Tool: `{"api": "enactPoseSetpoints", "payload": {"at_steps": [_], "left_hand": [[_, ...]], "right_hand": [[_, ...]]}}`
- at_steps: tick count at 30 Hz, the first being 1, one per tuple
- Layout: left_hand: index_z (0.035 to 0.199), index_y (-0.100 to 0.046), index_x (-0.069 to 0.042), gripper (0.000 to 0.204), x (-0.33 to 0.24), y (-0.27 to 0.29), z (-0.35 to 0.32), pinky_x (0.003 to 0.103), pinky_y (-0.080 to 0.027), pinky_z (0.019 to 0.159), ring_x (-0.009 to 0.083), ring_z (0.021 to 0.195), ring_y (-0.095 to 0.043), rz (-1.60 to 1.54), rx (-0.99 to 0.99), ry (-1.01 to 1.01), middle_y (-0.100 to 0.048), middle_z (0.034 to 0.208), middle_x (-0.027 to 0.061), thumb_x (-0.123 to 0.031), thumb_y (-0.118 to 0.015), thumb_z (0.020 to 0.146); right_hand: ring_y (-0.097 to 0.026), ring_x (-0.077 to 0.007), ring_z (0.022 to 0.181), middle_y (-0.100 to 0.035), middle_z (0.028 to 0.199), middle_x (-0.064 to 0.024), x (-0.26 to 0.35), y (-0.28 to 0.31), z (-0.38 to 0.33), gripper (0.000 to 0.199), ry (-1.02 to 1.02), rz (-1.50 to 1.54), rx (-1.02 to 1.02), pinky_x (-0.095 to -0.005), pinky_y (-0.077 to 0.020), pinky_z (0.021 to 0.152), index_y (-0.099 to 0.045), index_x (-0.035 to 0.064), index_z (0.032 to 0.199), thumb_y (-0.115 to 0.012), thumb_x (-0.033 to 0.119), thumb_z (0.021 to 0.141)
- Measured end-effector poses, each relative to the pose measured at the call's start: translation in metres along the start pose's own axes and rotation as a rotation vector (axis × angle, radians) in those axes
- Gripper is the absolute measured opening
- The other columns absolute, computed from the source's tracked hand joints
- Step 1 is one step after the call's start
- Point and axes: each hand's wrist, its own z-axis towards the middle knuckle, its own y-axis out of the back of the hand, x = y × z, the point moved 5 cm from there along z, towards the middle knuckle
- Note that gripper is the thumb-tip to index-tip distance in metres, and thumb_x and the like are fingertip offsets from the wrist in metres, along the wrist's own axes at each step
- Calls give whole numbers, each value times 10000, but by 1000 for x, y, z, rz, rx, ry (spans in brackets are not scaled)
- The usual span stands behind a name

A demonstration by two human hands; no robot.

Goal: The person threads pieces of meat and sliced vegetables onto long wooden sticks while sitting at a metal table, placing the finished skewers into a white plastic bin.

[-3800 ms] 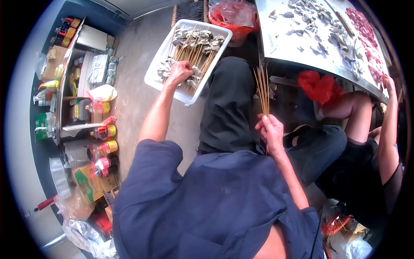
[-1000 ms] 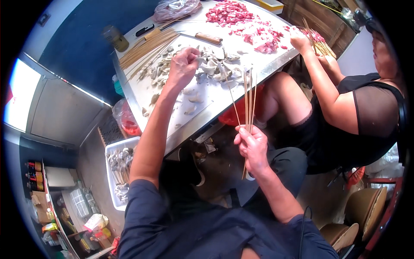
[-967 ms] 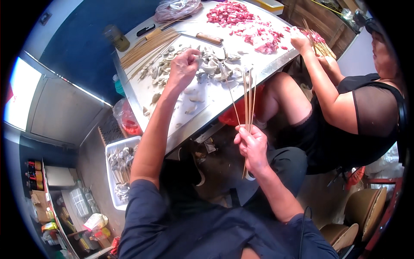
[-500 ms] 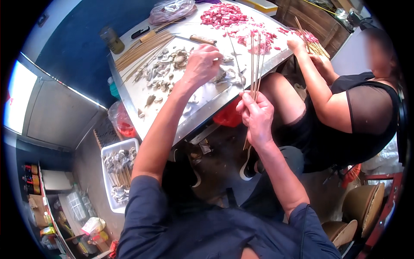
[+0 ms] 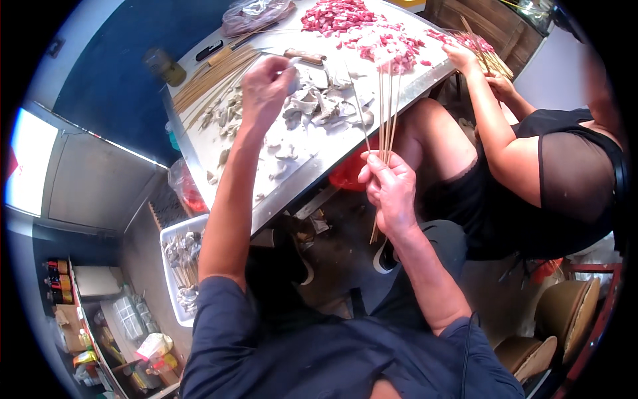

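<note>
- The left hand point(image 5: 266, 90) is raised over a pale metal-edged table point(image 5: 312, 169), its fingers pinching a pale grey mushroom piece point(image 5: 292, 66).
- The right hand point(image 5: 391, 189) grips a small bundle of thin bamboo skewers point(image 5: 384, 113), points upward, just off the table's edge.
- More grey sliced mushroom pieces point(image 5: 319, 106) lie scattered on the tabletop.
- A heap of red chopped meat point(image 5: 362, 30) sits at the far end.
- A loose pile of bare wooden skewers point(image 5: 212, 74) lies along the table's left side.
- A white tray of skewered mushrooms point(image 5: 181, 266) rests on the floor below.
- A co-worker's hand point(image 5: 462, 56) reaches the meat.
</note>
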Motion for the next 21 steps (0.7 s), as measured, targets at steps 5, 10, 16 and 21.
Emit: {"api": "enactPoseSetpoints", "payload": {"at_steps": [5, 10, 16, 21], "left_hand": [[1018, -571, 13, 120, 25, 41, -47, 214, -494, 542, 120, 649, -622, -417, -93, 138, -662, 853, 114, -29, -591, 907], [1047, -586, 15, 171, 41, 46, -74, 284, -553, 678, 202, 779, -680, -680, -108, 268, -663, 977, 144, 22, -553, 879], [1048, -571, 18, 159, 45, 43, -76, 376, -557, 803, 291, 916, -675, -835, -117, 408, -659, 992, 178, -90, -500, 956], [1045, -564, 6, 158, 43, 47, -77, 406, -549, 846, 316, 955, -666, -924, -123, 456, -654, 1013, 210, -113, -482, 980]], "right_hand": [[-355, 1, 431, -573, 653, -2, -21, -20, -8, 113, -107, -19, 108, -164, -228, 380, -604, 28, 944, -555, 130, 949], [-345, 3, 437, -571, 659, -1, -36, -35, -15, 112, -141, -54, 197, -166, -229, 388, -605, 25, 950, -545, 120, 949], [-341, 3, 443, -586, 672, -9, -52, -42, -17, 133, -148, -107, 223, -154, -232, 406, -619, 24, 967, -548, 136, 957], [-379, 0, 490, -565, 655, 19, -54, -44, -20, 114, -177, -169, 222, -165, -272, 443, -620, 26, 943, -556, 120, 947]]}}
